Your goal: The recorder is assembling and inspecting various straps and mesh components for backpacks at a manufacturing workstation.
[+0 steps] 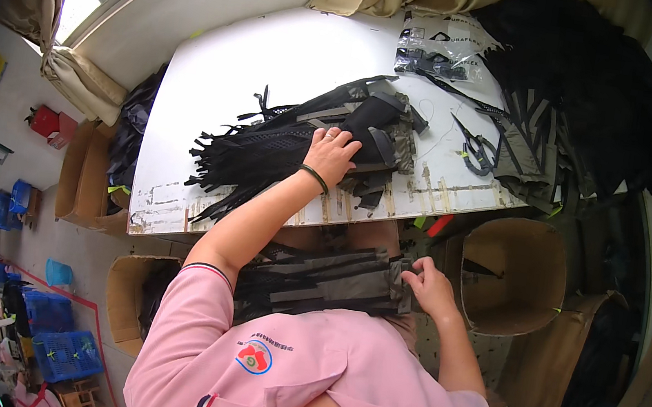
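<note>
A bundle of black and grey fabric straps (267, 146), some of them mesh with loose trailing ends, lies across the middle of the white table (281, 45). My left hand (330, 156) rests on the right part of this bundle, palm down with its fingers apart. Across my lap lies a second bundle of similar straps (316, 278). At its right end, my right hand (430, 287) pinches the edge of the straps between thumb and fingers. Dark-handled scissors (477, 153) lie on the table to the right of the first bundle.
A clear plastic bag of black parts (438, 54) sits at the table's back. Dark fabric is heaped (588, 90) at the right. Open cardboard boxes stand below the table, one at the right (530, 309) and one at the left (124, 300). Blue crates (67, 356) stand farther left.
</note>
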`<action>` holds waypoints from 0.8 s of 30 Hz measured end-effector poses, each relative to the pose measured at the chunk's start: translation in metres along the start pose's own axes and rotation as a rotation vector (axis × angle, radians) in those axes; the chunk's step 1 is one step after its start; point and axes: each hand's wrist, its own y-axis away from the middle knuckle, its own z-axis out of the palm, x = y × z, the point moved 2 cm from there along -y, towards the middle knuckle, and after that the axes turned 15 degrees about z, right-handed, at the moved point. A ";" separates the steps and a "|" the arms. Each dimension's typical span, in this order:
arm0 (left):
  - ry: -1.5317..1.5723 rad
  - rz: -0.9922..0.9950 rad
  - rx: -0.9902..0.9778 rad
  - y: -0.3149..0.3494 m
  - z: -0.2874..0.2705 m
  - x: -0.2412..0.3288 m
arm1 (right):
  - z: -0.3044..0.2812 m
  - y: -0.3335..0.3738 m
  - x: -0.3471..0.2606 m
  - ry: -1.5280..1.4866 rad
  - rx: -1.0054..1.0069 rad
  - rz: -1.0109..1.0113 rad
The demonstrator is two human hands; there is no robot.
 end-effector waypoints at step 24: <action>1.019 -0.411 0.089 0.043 -0.036 0.061 | 0.001 -0.052 -0.137 -0.119 0.529 -0.729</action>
